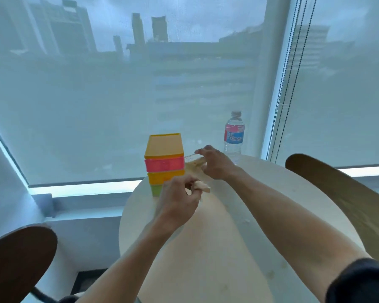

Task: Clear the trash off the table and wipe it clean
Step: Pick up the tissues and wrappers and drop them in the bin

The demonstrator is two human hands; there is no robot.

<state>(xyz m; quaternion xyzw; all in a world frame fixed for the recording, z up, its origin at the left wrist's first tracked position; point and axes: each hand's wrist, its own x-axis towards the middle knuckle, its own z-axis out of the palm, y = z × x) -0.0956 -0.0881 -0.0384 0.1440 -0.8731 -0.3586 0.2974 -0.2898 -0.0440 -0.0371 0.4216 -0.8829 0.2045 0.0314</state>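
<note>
Still mid-clearing: left hand curled round a crumpled tissue at table centre; right hand, fingers spread wide, reached toward a clear wrapper at twelve o'clock, between stacked containers and water bottle. Next, judged: pinch wrapper, lift away; crumbs at three o'clock unwiped.

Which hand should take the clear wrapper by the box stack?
Right hand: it reaches over the clear wrapper, fingers spread. Left hand already grips a crumpled scrap.
</note>
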